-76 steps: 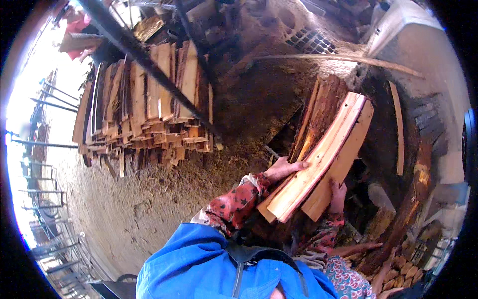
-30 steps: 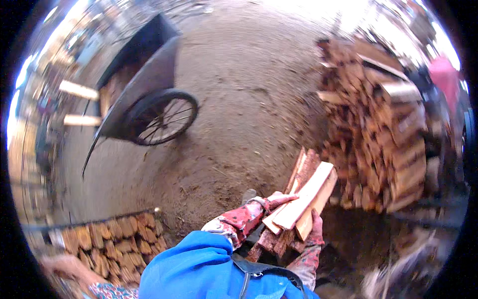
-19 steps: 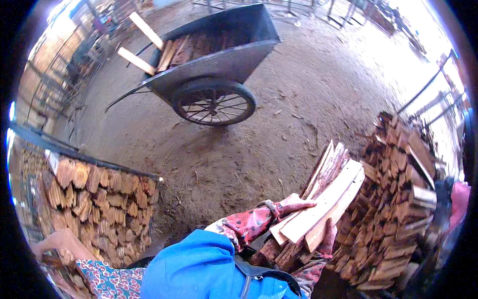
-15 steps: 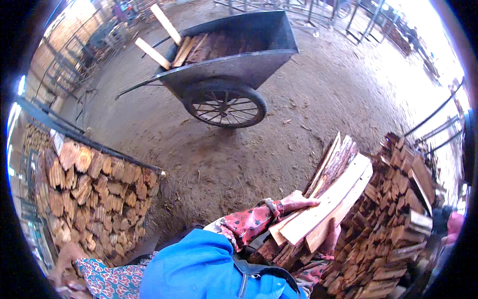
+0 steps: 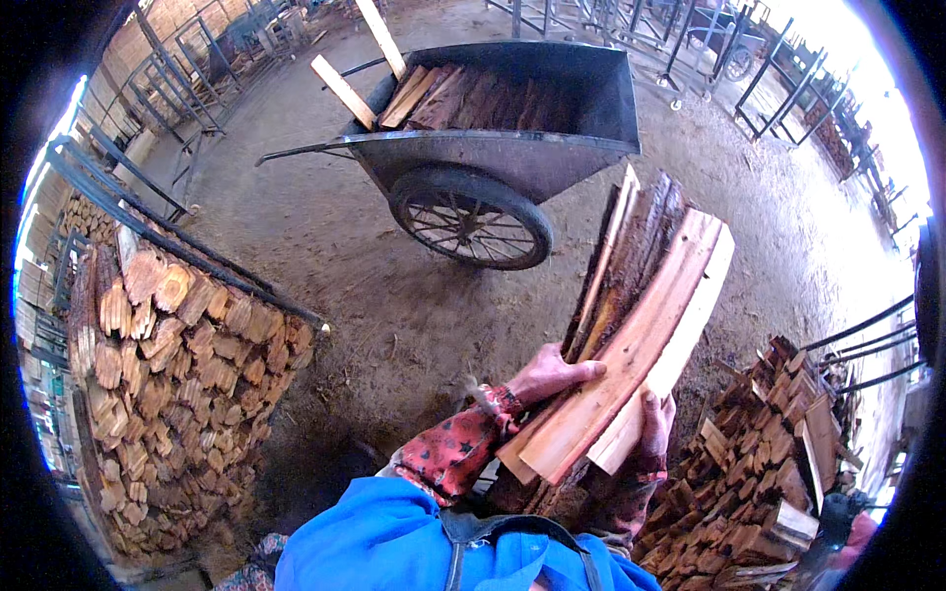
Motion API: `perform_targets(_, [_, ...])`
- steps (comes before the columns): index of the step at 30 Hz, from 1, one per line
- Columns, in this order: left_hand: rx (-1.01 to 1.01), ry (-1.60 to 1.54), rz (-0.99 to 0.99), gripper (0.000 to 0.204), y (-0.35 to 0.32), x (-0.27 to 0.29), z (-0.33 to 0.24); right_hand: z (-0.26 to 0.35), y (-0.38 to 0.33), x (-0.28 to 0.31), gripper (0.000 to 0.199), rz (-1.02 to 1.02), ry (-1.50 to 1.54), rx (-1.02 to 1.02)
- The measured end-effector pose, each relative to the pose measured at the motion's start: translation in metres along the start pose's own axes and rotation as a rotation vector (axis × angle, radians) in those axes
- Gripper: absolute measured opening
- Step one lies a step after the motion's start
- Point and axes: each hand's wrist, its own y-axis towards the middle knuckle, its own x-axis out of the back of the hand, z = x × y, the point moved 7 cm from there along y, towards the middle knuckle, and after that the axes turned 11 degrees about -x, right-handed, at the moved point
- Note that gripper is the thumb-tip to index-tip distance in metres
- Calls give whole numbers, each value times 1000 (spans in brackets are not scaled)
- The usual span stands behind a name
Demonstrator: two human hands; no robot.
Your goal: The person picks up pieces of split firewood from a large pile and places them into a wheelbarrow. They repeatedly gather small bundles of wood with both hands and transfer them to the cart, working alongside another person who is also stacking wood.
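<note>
The boards [image 5: 628, 340] are above the ground [image 5: 365, 305] — the left hand [image 5: 547, 376] grips their left side, with its thumb on top, and the right hand [image 5: 655, 428] holds their right edge. Beyond them stands a cart [image 5: 493, 163] with dark wood [image 5: 493, 103] inside — a woodpile [image 5: 187, 394] is at the left.

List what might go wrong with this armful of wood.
The boards could slide apart: no strap shows, only the left hand and right hand gripping opposite sides.

Jutting pieces in the woodpile at lower right might snag a sleeve.

Up close, the slats sticking up from the cart might catch the load.
</note>
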Motion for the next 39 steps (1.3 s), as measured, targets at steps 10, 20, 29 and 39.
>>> perform_targets(10, [-110,68,-86,54,-6,-8,14,-9,26,4,71,144,-30,88])
perform_targets(20, [-246,47,-198,52,-13,-14,11,5,34,-2,66,258,-41,72])
perform_targets(29, [-360,168,-243,55,-9,-16,15,-2,60,5,62,391,-35,200])
perform_targets(39, [-132,447,-605,53,147,109,-33,57,254,-44,30,278,-156,113])
